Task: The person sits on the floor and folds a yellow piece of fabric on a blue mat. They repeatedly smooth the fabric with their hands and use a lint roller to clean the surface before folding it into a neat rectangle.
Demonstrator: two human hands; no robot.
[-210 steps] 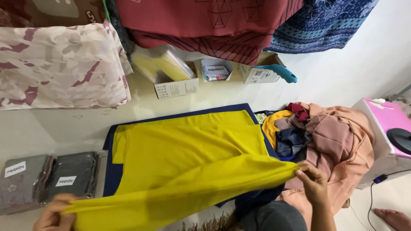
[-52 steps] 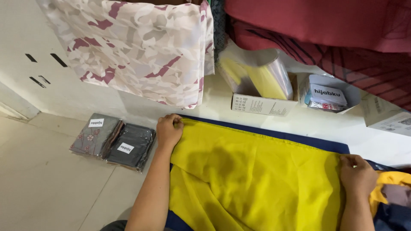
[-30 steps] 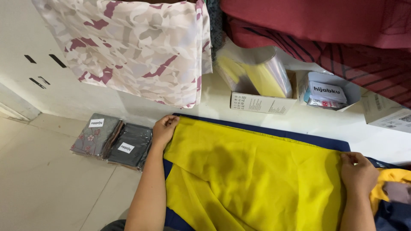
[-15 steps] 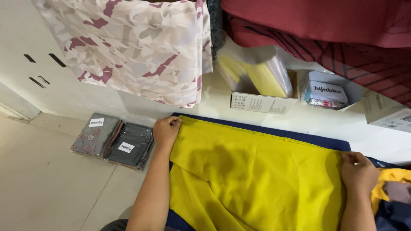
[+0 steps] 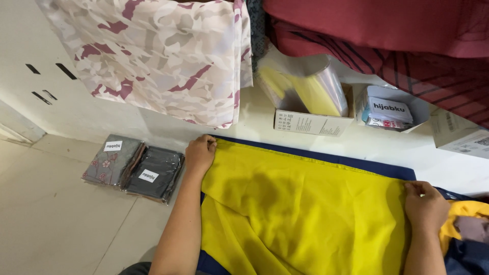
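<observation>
A yellow cloth (image 5: 300, 214) lies spread over a dark blue cloth (image 5: 356, 164) on the pale floor. My left hand (image 5: 199, 153) pinches the yellow cloth's far left corner against the floor. My right hand (image 5: 425, 206) grips its far right corner. The far edge of the yellow cloth runs nearly straight between my hands, with a strip of blue showing beyond it. Folds wrinkle the near part of the cloth.
Two wrapped dark fabric packs (image 5: 135, 168) lie left of my left arm. A box of yellow packs (image 5: 305, 102) and a small white box (image 5: 387, 109) stand by the wall. A pink patterned cloth (image 5: 153, 56) and red cloths (image 5: 387, 30) hang above. More garments (image 5: 468, 229) pile at right.
Since seven seconds ago the yellow cloth has been laid down with its far edge stretched. In the last second my left hand shifted slightly right and forward with its corner.
</observation>
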